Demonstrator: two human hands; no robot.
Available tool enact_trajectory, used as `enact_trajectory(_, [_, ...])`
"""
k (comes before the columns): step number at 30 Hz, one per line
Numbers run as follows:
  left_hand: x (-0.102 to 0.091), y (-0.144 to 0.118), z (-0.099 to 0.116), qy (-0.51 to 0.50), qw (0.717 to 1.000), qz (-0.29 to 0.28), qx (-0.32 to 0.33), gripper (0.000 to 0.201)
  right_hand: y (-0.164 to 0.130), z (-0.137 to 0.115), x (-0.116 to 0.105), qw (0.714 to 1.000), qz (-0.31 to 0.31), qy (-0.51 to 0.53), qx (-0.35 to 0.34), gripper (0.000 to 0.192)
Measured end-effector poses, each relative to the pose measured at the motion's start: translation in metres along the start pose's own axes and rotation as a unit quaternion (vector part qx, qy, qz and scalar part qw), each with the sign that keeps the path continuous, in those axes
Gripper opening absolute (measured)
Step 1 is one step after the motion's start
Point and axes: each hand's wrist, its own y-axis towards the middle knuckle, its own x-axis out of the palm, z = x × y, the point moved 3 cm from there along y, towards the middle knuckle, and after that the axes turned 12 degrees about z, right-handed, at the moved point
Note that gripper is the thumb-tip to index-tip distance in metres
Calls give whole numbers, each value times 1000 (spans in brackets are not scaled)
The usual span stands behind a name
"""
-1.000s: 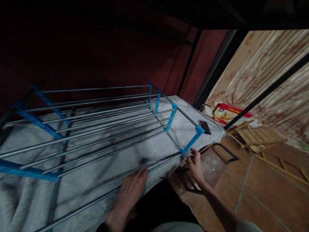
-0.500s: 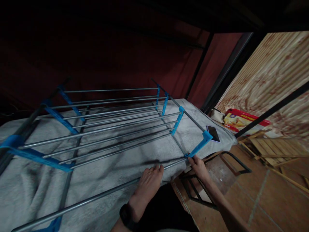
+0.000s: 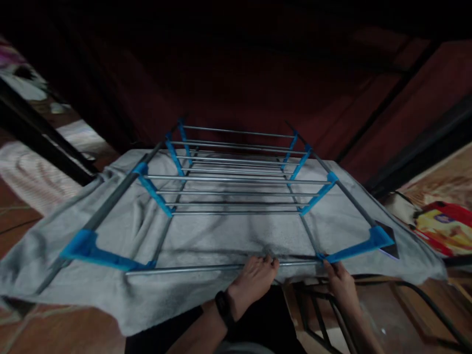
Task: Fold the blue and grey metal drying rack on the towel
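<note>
A rack (image 3: 236, 180) of grey metal tubes and blue plastic brackets rests on a grey cloth. Along its near side runs a metal rod (image 3: 199, 269). My left hand (image 3: 256, 275), with a dark band on the wrist, has its fingers wrapped over this rod right of the middle. At the rod's right end, my right hand (image 3: 341, 285) pinches near the lower tip of the right blue bracket (image 3: 356, 250). The rod's left end lies at the lower tip of the left blue bracket (image 3: 99, 253); whether it sits inside is unclear.
The grey cloth (image 3: 236, 236) covers the table and hangs over its front edge. A phone (image 3: 391, 241) lies by the right bracket. Below right stands a black-framed chair (image 3: 416, 300). A red and yellow package (image 3: 446, 226) is at the far right, a dark red wall (image 3: 236, 73) behind.
The view has swung left, bringing the rack's whole left side into sight. Both hands keep their places on the rod and at the right bracket.
</note>
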Motion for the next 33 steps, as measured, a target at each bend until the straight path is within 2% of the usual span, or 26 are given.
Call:
enact_trajectory(8, [-9,3,1,17,998,29,43,35,6,23,2,999,-16,-46,13,65])
enact_trajectory(13, [-9,5,0,11,998,38,58,27,4,21,2,998,-12,-64,17,64])
enact_trajectory(17, [-1,3,-4,10,997,50,61,25,0,14,6,997,16,-78,21,60])
enact_trajectory(22, [8,3,-6,8,997,46,63,25,-5,10,13,998,39,-36,24,58])
enact_trajectory(27, [6,2,-6,3,997,43,58,27,-5,7,13,999,45,-2,18,54])
enact_trajectory(33, [9,-2,-7,11,998,39,51,28,-19,-3,10,992,77,105,1,41])
